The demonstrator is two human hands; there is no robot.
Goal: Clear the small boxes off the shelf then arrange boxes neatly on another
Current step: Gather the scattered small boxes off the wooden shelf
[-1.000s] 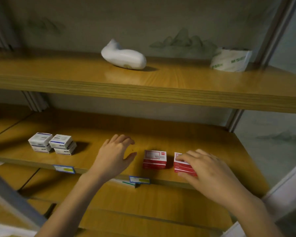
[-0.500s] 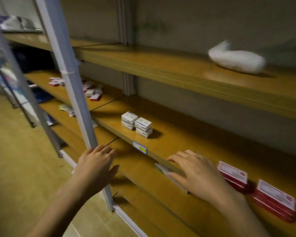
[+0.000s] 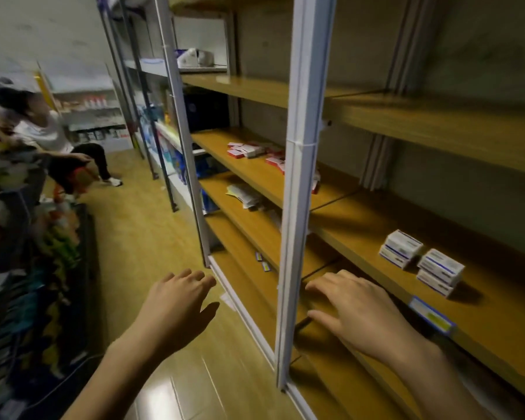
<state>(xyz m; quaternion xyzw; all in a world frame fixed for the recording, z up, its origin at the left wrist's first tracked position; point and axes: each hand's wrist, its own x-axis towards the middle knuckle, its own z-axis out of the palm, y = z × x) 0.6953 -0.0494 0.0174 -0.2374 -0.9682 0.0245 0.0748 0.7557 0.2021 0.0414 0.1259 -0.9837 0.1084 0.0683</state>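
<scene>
Both hands are held out, palms down, and nothing is gripped in either. The left hand [image 3: 176,301] is seen over the wooden floor [image 3: 152,237], fingers loosely spread, to the left of the white post [image 3: 297,207]. The right hand [image 3: 358,310] is held to the right of that post, fingers relaxed and fanned, low in front of the shelf [image 3: 497,316]; whether any board is touched cannot be told.

On that shelf, well apart from the right hand, white boxes [image 3: 440,272] with blue stripes are stacked in two small piles, one just beside the other. A yellow and blue label [image 3: 432,315] is fixed to the shelf's front edge below them.

In the next bay, beyond the post, red boxes [image 3: 246,150] are scattered loosely at the same height, and leaflets [image 3: 243,194] are seen one level down. Far left, a seated person [image 3: 52,137] is caught, blurred.
</scene>
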